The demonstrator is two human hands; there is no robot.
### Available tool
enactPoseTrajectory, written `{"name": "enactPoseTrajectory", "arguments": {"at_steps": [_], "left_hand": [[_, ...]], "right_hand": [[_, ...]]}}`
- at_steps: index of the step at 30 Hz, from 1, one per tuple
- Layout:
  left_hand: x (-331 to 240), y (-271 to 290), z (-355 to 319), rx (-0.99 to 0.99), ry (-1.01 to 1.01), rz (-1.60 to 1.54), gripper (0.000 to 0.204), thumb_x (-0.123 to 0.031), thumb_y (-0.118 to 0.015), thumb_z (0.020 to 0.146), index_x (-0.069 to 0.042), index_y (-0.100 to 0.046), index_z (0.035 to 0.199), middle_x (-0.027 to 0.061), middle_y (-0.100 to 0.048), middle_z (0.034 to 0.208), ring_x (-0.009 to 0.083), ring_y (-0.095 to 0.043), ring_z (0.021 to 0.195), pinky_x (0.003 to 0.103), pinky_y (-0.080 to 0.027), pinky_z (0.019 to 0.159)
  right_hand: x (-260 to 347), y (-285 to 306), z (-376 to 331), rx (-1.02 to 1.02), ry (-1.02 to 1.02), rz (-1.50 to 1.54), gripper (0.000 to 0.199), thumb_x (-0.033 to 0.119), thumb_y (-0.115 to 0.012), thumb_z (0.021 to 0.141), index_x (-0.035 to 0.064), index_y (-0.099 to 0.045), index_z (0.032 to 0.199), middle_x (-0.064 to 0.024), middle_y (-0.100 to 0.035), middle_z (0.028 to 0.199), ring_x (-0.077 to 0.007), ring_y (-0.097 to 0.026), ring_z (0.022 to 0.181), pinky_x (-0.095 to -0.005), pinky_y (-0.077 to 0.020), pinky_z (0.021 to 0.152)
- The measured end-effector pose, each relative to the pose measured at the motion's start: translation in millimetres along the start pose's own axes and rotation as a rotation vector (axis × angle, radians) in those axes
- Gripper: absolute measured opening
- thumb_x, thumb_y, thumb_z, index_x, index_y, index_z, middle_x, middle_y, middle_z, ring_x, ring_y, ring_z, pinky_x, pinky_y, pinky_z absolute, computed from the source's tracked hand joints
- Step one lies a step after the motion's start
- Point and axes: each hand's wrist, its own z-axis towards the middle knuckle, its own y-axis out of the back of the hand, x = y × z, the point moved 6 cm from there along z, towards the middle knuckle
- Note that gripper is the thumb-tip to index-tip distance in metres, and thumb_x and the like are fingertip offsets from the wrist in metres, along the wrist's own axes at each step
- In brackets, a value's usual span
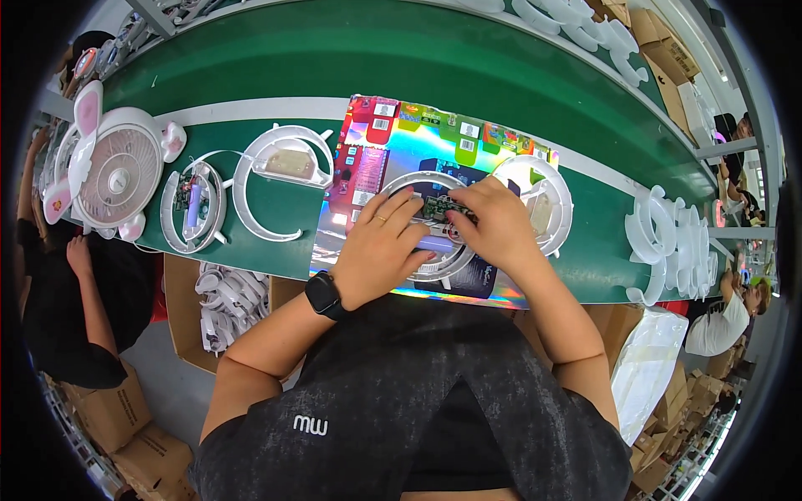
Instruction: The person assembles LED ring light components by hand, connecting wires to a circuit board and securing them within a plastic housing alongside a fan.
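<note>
A round white plastic housing (pixel 407 181) lies on a shiny printed sheet in front of me. Inside it are a green circuit board (pixel 436 208) and a purple cylindrical battery (pixel 436 244). My left hand (pixel 376 242) grips the housing's left side, fingers over the rim and thumb near the battery. At the board's right end, my right hand (pixel 499 224) has its fingers bent down, thumb and forefinger close together on the board. Its palm hides the housing's upper right side. Beyond that hand, a white ring-shaped part (pixel 561 200) rests on the sheet's right edge.
A similar housing (pixel 219 209) with board and battery, joined by a wire to an open white ring (pixel 244 204), lies left on the green bench (pixel 326 260). Further left stands a rabbit-eared fan (pixel 121 171). Curved white parts (pixel 668 242) stack right. A carton (pixel 180 309) of white parts stands below.
</note>
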Motion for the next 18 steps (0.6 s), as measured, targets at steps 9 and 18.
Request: {"name": "enactPoseTrajectory", "arguments": {"at_steps": [9,18], "left_hand": [[7,-4,-11,-0.019,0.06,-0.027,0.032,-0.029,-0.075,0.083,-0.009,-0.064,0.106,0.0132,-0.062,0.122,0.0321,-0.053,0.126,0.049,-0.034,0.112],[8,-6,-14,-0.044,0.097,-0.072,0.035,-0.03,-0.078,0.08,-0.011,-0.066,0.106,0.0111,-0.064,0.123,0.0293,-0.059,0.117,0.049,-0.035,0.11]], "right_hand": [[9,15,-7,0.049,-0.007,0.175,0.01,0.01,-0.071,0.084,0.0063,-0.069,0.093,-0.0072,-0.068,0.084,-0.0295,-0.067,0.074,-0.0403,-0.0533,0.063],[15,13,-26,0.096,-0.041,0.076,0.009,0.006,-0.069,0.086,0.006,-0.065,0.095,-0.0093,-0.067,0.088,-0.031,-0.068,0.073,-0.0389,-0.0534,0.061]]}}
